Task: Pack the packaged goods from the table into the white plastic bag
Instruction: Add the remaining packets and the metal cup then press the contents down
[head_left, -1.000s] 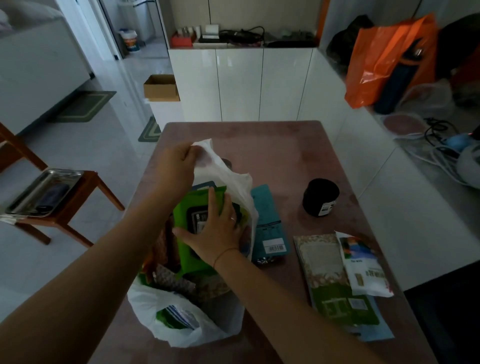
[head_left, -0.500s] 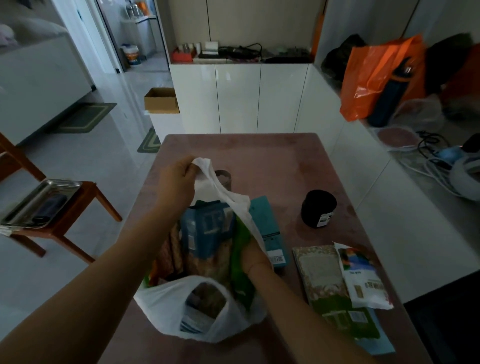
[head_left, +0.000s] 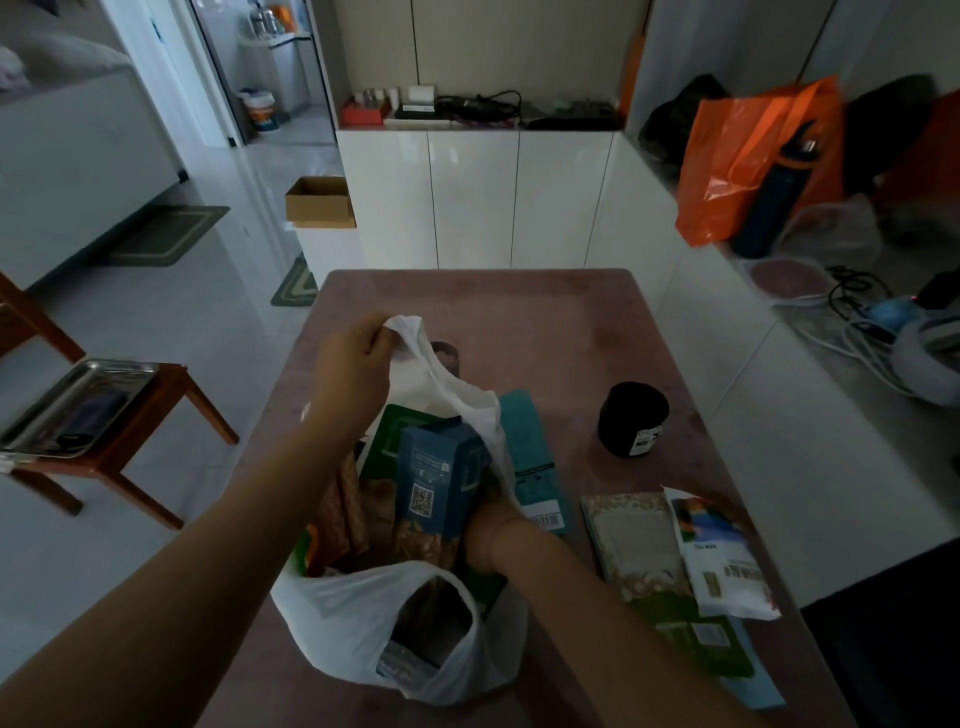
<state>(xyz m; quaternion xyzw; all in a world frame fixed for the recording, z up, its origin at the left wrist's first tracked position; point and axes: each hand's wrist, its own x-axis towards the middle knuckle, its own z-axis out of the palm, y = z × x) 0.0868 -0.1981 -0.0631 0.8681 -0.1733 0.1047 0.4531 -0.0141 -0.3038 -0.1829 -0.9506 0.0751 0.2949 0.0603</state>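
The white plastic bag (head_left: 353, 618) stands at the near left of the pink table (head_left: 545, 332). My left hand (head_left: 350, 369) pinches its far handle and holds it up. My right hand (head_left: 491, 525) is plunged into the bag, and its fingers are hidden among the packs. A blue pack (head_left: 441, 483) and a green pack (head_left: 387, 441) stick out of the bag. On the table lie a teal pack (head_left: 530, 462), a green grain pack (head_left: 654, 566), a white pouch (head_left: 722, 561) and a black jar (head_left: 631, 426).
A small glass (head_left: 447, 353) stands behind the bag. To the left is a wooden stool with a metal tray (head_left: 72, 405). White cabinets (head_left: 472, 197) face the far table end. An orange bag (head_left: 748, 156) and cables sit on the right counter.
My right hand pushed the green pack down into the bag and sank in after it. The blue pack now shows on top. My left hand kept holding the handle.
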